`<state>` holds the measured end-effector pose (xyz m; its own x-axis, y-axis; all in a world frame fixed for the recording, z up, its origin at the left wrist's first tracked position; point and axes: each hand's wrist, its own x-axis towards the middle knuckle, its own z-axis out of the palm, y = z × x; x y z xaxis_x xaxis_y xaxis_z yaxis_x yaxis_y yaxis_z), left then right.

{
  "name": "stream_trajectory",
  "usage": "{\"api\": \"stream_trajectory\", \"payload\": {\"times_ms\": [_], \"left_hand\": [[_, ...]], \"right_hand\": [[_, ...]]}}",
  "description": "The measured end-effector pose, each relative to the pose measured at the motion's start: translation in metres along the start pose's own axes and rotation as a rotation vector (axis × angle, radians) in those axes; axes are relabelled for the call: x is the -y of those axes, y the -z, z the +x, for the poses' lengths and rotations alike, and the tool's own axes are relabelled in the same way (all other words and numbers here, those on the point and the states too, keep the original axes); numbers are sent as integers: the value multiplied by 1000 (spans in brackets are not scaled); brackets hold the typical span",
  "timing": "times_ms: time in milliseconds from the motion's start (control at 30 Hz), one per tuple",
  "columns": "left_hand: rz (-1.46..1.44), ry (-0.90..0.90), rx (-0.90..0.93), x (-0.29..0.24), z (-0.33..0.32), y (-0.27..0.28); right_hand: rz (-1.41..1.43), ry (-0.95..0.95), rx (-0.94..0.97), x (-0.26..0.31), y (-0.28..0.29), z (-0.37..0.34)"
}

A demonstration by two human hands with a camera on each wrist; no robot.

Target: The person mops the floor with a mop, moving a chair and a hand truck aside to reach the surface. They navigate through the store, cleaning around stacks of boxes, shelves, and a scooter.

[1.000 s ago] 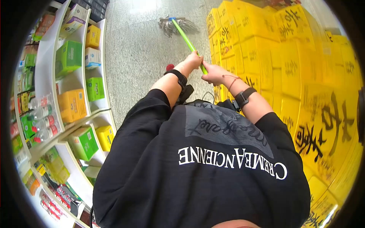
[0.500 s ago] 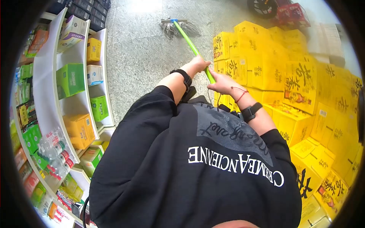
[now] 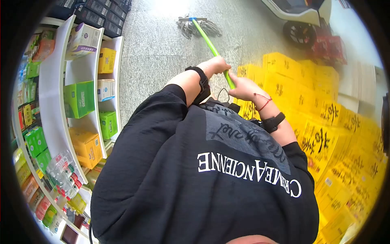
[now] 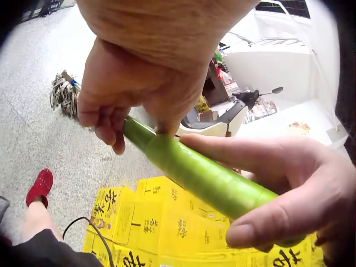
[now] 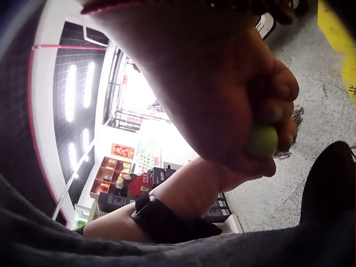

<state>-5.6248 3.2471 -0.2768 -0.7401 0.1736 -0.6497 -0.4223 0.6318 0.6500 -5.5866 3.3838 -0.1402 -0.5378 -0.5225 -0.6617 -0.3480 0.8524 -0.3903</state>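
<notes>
In the head view, a green mop handle slants up to a grey string mop head on the speckled floor. My left hand grips the handle above my right hand, which holds its near end. The left wrist view shows my left hand curled round the green handle, the right hand with its thumb along the thick grip, and the mop strands far off. In the right wrist view, the handle's end pokes out of my right fist.
White shelves of boxes and bottles line the left. Stacked yellow cartons stand close on the right, with a wheeled vehicle and red boxes behind. Dark cartons are at upper left; a red shoe is on the floor.
The head view has shifted, bringing the vehicle and red boxes into sight at upper right. In it, the mop head and both hands lie slightly farther right. Both hands keep their hold on the handle.
</notes>
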Motion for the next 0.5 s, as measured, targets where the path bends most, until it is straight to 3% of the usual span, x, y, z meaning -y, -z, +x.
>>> {"api": "stream_trajectory", "payload": {"times_ms": [233, 267, 500], "left_hand": [[22, 98, -58, -53, 76, 121], [-82, 69, -78, -46, 95, 127], [8, 67, -100, -68, 141, 204]], "right_hand": [[-55, 89, 48, -8, 133, 96], [-53, 98, 62, -9, 148, 109], [-132, 107, 120, -14, 220, 173]]}}
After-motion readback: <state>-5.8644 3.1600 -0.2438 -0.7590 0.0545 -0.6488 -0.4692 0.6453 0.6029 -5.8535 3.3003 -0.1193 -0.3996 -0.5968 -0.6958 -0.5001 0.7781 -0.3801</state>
